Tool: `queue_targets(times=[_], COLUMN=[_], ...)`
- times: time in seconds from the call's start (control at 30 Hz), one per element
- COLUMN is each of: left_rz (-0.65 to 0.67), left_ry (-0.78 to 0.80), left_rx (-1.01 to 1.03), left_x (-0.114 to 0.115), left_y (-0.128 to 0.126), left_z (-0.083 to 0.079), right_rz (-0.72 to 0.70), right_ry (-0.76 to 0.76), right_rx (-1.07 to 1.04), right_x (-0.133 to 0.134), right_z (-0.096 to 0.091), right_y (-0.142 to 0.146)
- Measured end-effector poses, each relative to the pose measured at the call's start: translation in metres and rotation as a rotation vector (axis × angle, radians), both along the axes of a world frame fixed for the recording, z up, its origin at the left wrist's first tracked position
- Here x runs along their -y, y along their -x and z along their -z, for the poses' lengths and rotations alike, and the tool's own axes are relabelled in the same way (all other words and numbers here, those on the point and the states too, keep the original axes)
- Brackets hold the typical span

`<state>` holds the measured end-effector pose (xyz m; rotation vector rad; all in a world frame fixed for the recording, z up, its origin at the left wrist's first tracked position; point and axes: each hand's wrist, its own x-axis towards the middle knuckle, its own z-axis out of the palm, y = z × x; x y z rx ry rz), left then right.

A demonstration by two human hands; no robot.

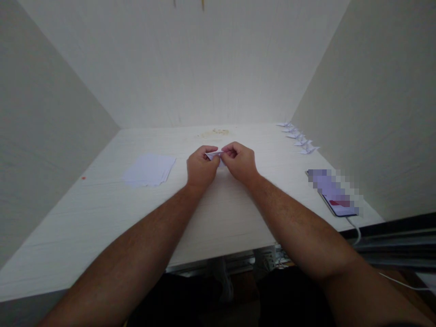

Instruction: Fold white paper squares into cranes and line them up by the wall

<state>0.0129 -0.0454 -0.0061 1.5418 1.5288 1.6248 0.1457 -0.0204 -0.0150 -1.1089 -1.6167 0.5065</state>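
Bare forearms (pixel 146 236) stretch over a pale wood-grained desk (pixel 218 227). On its left lies a slightly fanned stack of thin white paper sheets (pixel 148 170). At mid-desk, the left hand (pixel 202 167) and right hand (pixel 243 161), fingers curled nearly closed, together pinch a small folded piece of white paper (pixel 214 155). Rightward, pointed white folded-paper shapes (pixel 295 136) stand in a row; nearer lies a flat dark-edged phone (pixel 335 195) with a white cable (pixel 356 231).

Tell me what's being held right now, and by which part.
A small folded white paper, held between both hands: the left hand grips its left side, the right hand its right end. The exact pinch points are hidden.
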Motion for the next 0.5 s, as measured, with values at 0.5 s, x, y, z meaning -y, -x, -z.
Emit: queue_targets(times=[0.5], left_rz=[-0.014], left_ry=[-0.103], left_rx=[0.187], left_x=[0.0017], left_y=[-0.0079], left_z=[-0.0037], right_rz=[0.034], right_ry=[-0.056], right_rx=[-0.055], right_x=[0.0047], right_z=[0.0026], right_y=[0.0046])
